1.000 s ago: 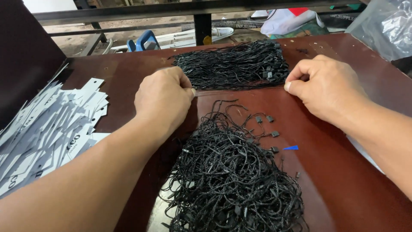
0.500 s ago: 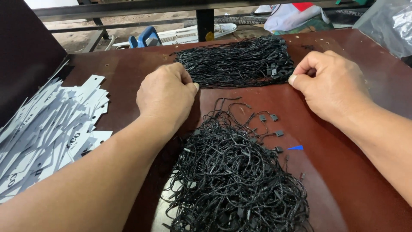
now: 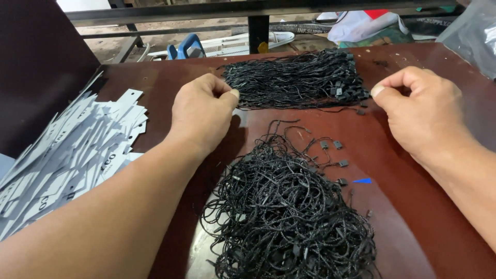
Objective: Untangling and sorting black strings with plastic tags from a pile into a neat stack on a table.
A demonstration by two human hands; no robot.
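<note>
Hands at both ends of the straight cord bundle, upper centre.
Left hand and right hand, both closed in a pinch beside its ends, should pull evenly to keep the cords aligned.

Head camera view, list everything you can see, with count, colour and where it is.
Straight bundle of tag strings: one, black, far middle of the table, between the two hands.
Tangled heap of tag strings: one, black, near middle of the table.
Loose clasps: a few, black, right of the heap's top.
Paper tags: a large pile, white, left side of the table.
Small sliver: one, blue, right of the heap.
Table: one, dark reddish brown.
Plastic bag: one, clear, far right corner.
Metal rails: dark, behind the table.
Left hand: closed, fingertips at the bundle's left end.
Right hand: closed, at the bundle's right end.
</note>
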